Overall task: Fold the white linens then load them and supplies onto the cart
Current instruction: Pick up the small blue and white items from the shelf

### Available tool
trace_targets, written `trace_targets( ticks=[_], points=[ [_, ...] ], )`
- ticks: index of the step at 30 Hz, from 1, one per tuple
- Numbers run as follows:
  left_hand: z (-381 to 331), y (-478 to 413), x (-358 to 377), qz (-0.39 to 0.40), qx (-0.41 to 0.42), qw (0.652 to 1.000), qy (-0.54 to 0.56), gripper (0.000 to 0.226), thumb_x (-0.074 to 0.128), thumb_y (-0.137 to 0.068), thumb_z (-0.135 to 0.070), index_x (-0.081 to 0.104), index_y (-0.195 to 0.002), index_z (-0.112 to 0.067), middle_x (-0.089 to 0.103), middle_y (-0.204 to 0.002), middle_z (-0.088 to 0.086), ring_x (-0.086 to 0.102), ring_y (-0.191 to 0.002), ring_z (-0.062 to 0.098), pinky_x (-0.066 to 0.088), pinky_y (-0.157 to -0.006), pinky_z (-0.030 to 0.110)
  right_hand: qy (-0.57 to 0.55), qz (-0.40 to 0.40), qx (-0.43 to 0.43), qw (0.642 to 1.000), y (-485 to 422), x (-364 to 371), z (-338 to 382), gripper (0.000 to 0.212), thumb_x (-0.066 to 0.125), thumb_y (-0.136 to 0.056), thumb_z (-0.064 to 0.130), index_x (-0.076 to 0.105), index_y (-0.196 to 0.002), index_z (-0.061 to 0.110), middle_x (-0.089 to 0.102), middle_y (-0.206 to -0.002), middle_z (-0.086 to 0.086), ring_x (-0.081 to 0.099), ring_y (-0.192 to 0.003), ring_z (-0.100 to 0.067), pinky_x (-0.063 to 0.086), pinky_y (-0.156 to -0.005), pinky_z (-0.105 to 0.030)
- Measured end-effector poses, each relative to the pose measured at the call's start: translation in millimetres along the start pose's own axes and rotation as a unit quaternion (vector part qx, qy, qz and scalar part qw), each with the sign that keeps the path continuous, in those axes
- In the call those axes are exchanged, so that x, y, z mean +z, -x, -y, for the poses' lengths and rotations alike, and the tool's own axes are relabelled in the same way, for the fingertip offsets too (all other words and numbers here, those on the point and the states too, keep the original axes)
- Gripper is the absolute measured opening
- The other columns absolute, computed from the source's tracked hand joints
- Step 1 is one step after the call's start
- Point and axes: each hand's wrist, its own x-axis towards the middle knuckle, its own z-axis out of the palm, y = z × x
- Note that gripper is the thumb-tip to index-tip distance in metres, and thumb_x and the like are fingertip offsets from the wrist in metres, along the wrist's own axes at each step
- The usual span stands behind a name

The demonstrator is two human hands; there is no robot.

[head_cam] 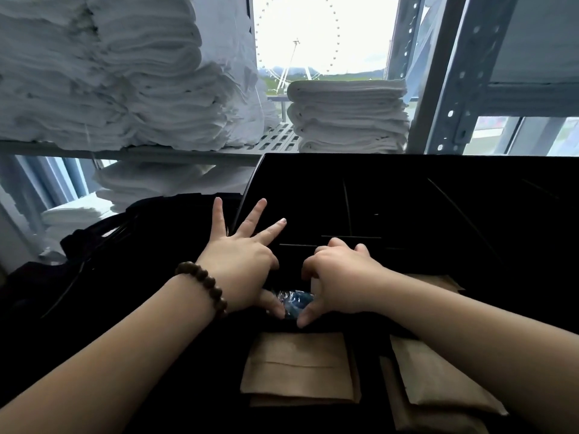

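Down at the near end of the black tray (391,170), between two thumbs: a small crinkled packet (294,300), clear with blue, mostly covered, contents unreadable. At its left side, the left hand (241,261), spread wide, fingers straight and fanned over the tray's left rim, only the thumb pressed to the packet; a beaded bracelet (203,285) on that wrist. At its right side, the right hand (341,277), narrow, fingers curled under with tips out of sight behind the knuckles, thumb stretched down against the packet; pinching or merely touching, cannot tell. In the crook of that thumb and forefinger, a sliver of something white, too little shown to name.

Tray interior very dark: thin dividers (346,205) just traceable, anything in the compartments lost in shadow. Nearer the camera, brown bags (297,368) lying flat on a black surface, a second lot to the right partly under the right forearm and cut by the bottom edge. Left of the tray, a dark heap (103,245), cloth or bag, shape unclear.

Beyond, folded white linens well apart from both hands: a tall stack (109,73) on a perforated shelf (275,140), cut off at top and left; a shorter stack (347,114), neater, on the same shelf to the right; a lower pile (163,180) beneath, half hidden behind the tray. At right, a grey slotted post (463,73). Behind all, a window, washed out, with a Ferris wheel (296,36) and hazy hills outside.
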Motion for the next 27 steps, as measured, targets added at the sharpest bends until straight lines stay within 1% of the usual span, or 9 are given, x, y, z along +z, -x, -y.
trace_targets(
  ticks=[3,6,8,10,14,17,21,24,27],
  points=[
    [12,12,-3,-0.038,0.019,0.999,0.023,0.095,0.040,-0.055,-0.091,0.047,-0.135,-0.040,0.009,-0.160,-0.014,-0.018,-0.144,0.007,-0.028,-0.097,0.069,-0.023,0.000,-0.040,0.999,11,-5,-9,0.086,0.069,-0.057,0.077,0.053,-0.129,0.034,0.049,-0.127,0.013,0.029,-0.124,-0.015,0.030,-0.092,-0.041],
    [20,26,-1,-0.058,0.079,0.994,0.055,0.114,0.026,-0.042,-0.098,0.045,-0.138,-0.039,0.039,-0.147,-0.022,0.021,-0.138,-0.010,-0.030,-0.101,0.059,-0.022,0.034,-0.096,0.995,25,-7,-14,0.094,0.064,-0.058,0.079,0.043,-0.140,0.038,0.033,-0.147,0.022,0.012,-0.137,-0.010,0.021,-0.104,-0.051],
    [13,30,0,-0.030,0.124,0.991,0.036,0.112,0.026,-0.045,-0.097,0.047,-0.137,-0.037,0.051,-0.137,-0.021,0.040,-0.129,-0.008,-0.029,-0.104,0.055,-0.006,0.077,-0.118,0.990,30,-4,-11,0.092,0.062,-0.061,0.079,0.040,-0.141,0.039,0.025,-0.152,0.024,0.003,-0.141,-0.008,0.014,-0.106,-0.058],
    [2,29,2,0.010,0.151,0.988,0.010,0.103,0.032,-0.051,-0.095,0.050,-0.133,-0.035,0.059,-0.128,-0.017,0.050,-0.122,-0.001,-0.026,-0.107,0.054,0.020,0.105,-0.132,0.985,32,2,-6,0.089,0.061,-0.064,0.078,0.040,-0.141,0.040,0.024,-0.153,0.023,0.001,-0.142,-0.011,0.012,-0.104,-0.058],
    [-11,23,3,0.054,0.162,0.985,-0.027,0.089,0.039,-0.062,-0.091,0.060,-0.119,-0.026,0.065,-0.097,-0.010,0.060,-0.104,0.009,-0.022,-0.112,0.050,0.058,0.111,-0.142,0.982,30,7,-1,0.085,0.060,-0.068,0.077,0.040,-0.141,0.039,0.028,-0.152,0.019,0.007,-0.142,-0.016,0.015,-0.102,-0.056],
    [-17,19,3,0.074,0.159,0.983,-0.046,0.088,0.039,-0.065,-0.090,0.061,-0.116,-0.021,0.065,-0.095,-0.007,0.061,-0.103,0.013,-0.017,-0.114,0.051,0.067,0.119,-0.140,0.981,29,6,1,0.085,0.059,-0.069,0.077,0.040,-0.142,0.039,0.030,-0.151,0.018,0.009,-0.141,-0.018,0.016,-0.102,-0.057],
    [-21,17,1,0.113,0.143,0.982,-0.043,0.080,0.040,-0.070,-0.087,0.060,-0.104,-0.017,0.043,-0.071,-0.013,0.060,-0.102,0.015,-0.015,-0.114,0.052,0.062,0.132,-0.140,0.979,26,5,5,0.085,0.061,-0.069,0.075,0.039,-0.143,0.039,0.032,-0.149,0.020,0.012,-0.139,-0.019,0.014,-0.103,-0.063],
    [-19,18,2,0.109,0.135,0.984,-0.045,0.070,0.041,-0.069,-0.086,0.051,-0.086,-0.020,0.041,-0.071,-0.011,0.060,-0.100,0.015,-0.014,-0.115,0.051,0.051,0.134,-0.144,0.979,24,5,9,0.085,0.062,-0.069,0.074,0.038,-0.143,0.039,0.034,-0.147,0.021,0.013,-0.138,-0.020,0.014,-0.103,-0.065],
    [-17,22,1,0.086,0.136,0.986,-0.032,0.077,0.044,-0.068,-0.086,0.059,-0.098,-0.016,0.048,-0.078,-0.012,0.059,-0.101,0.012,-0.014,-0.115,0.048,0.049,0.128,-0.149,0.979,23,5,9,0.085,0.062,-0.069,0.074,0.036,-0.143,0.041,0.032,-0.148,0.022,0.013,-0.138,-0.019,0.015,-0.102,-0.064]
  ],
)
